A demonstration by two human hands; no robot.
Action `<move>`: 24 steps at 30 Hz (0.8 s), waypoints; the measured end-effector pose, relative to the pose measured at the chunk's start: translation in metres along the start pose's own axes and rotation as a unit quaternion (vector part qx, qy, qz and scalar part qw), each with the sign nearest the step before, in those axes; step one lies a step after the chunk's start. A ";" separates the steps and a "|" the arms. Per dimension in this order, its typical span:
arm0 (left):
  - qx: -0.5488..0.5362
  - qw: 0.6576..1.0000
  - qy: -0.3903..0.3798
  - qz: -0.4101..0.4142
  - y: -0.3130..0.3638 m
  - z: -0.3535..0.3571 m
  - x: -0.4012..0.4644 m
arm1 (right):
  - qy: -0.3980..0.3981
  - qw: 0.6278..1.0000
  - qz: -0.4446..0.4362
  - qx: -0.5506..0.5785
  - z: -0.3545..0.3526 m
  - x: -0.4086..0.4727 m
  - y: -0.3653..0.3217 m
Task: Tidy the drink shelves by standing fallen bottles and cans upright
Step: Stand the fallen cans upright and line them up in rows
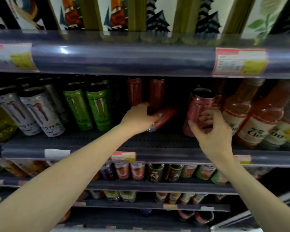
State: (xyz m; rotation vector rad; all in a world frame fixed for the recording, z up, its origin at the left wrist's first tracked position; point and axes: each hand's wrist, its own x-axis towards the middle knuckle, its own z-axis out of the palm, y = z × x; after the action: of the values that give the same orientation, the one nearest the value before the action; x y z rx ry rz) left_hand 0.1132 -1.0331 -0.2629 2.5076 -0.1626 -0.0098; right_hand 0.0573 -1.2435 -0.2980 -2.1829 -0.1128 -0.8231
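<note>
On the middle shelf (157, 141) a red energy-drink can (166, 117) lies on its side, its silver bottom pointing toward me. My left hand (138, 115) is closed over its near end. To the right, a second red can (199, 106) stands nearly upright, tilted slightly, and my right hand (209, 131) wraps around its lower half. Behind them, two more red cans (146, 92) stand upright at the back of the shelf.
Green cans (89, 106) and white cans (28, 113) stand left of my left hand. Orange-red bottles (254, 114) crowd the right, close to the held can. The upper shelf edge (124, 59) hangs low overhead. Lower shelves hold several small cans (156, 172).
</note>
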 end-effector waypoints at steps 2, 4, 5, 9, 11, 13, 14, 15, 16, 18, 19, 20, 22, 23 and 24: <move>0.007 0.999 -0.038 -0.016 0.005 0.004 0.010 | 0.002 1.000 0.017 -0.013 -0.002 0.001 0.002; 0.005 0.997 -0.067 -0.033 0.008 0.009 0.018 | 0.001 0.999 0.027 -0.024 -0.003 0.001 0.003; 0.005 0.996 -0.079 -0.041 0.009 0.011 0.022 | -0.008 0.999 0.034 -0.030 -0.003 0.001 0.005; 0.017 0.991 -0.119 -0.060 0.007 0.012 0.032 | -0.059 0.995 0.070 -0.049 0.002 0.003 0.013; 0.017 0.989 -0.127 -0.067 0.006 0.011 0.036 | -0.054 0.994 0.073 -0.059 0.007 0.005 0.014; 0.015 0.989 -0.129 -0.068 0.006 0.010 0.038 | -0.041 0.994 0.076 -0.071 0.011 0.008 0.013; 0.015 0.989 -0.129 -0.066 0.007 0.010 0.037 | -0.037 0.993 0.077 -0.080 0.012 0.009 0.013; 0.017 0.990 -0.126 -0.063 0.007 0.011 0.036 | -0.036 0.992 0.076 -0.092 0.013 0.011 0.013; 0.022 0.991 -0.120 -0.058 0.007 0.010 0.034 | -0.036 0.991 0.073 -0.102 0.013 0.013 0.013; 0.040 0.992 -0.106 -0.052 0.006 0.009 0.028 | -0.041 0.990 0.066 -0.116 0.014 0.015 0.013; 0.044 0.993 -0.098 -0.055 0.004 0.007 0.023 | -0.044 0.990 0.063 -0.117 0.015 0.016 0.012; 0.041 0.993 -0.089 -0.062 0.001 0.004 0.018 | -0.046 0.990 0.061 -0.115 0.017 0.016 0.011; 0.017 0.996 -0.065 -0.066 -0.007 -0.004 0.005 | -0.051 0.991 0.059 -0.110 0.022 0.017 0.007; 0.005 0.997 -0.051 -0.061 -0.012 -0.008 -0.002 | -0.053 0.991 0.059 -0.107 0.025 0.017 0.005; -0.004 0.998 -0.037 -0.057 -0.016 -0.010 -0.009 | -0.056 0.991 0.058 -0.104 0.028 0.017 0.003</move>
State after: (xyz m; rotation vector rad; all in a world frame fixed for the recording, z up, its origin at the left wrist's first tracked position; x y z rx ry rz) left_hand 0.1060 -1.0136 -0.2648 2.5063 -0.0504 -0.1485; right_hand 0.0863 -1.2290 -0.3032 -2.4061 0.0462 -0.6713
